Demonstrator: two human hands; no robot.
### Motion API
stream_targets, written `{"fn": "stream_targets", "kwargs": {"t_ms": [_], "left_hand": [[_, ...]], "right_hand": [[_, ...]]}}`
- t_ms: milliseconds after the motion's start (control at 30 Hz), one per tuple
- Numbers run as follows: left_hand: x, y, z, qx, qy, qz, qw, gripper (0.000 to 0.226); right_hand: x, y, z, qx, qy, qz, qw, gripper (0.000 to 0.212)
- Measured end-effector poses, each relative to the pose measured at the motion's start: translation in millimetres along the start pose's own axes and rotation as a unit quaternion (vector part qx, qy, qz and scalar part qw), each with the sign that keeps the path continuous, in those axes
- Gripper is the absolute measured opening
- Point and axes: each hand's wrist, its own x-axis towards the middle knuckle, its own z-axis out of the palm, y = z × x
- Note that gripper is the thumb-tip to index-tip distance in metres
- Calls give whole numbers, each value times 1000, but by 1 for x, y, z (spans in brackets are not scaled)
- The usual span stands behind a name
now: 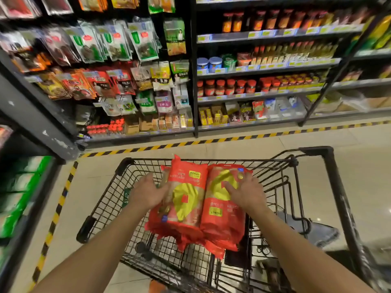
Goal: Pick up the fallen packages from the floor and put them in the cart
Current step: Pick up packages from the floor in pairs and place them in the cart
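Two red packages (pixel 201 204) side by side over the wire cart (pixel 127 163); left hand (pixel 148 192) and right hand (pixel 246 192), fingers spread, clasp their outer edges

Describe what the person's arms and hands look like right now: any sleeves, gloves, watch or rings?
Both arms are bare for as far as the view shows; no sleeve edge is visible. The left hand and right hand wear no gloves. No watch, bracelet or band shows at either wrist, and no ring can be made out, though the fingers are slightly blurred.
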Motion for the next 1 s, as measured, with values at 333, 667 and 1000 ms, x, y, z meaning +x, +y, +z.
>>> {"fn": "stream_targets", "kwargs": {"t_ms": [333, 667, 1000], "left_hand": [[-102, -46, -112, 132, 125, -17, 983, 86], [-282, -190, -202, 123, 218, -199, 948, 86], [-589, -339, -163, 59, 256, -407, 875, 84]], "right_hand": [[-76, -118, -52, -200, 44, -233, 951, 85], [-238, -263, -33, -276, 38, -476, 834, 89], [-520, -291, 68, -294, -37, -658, 692, 89]]}}
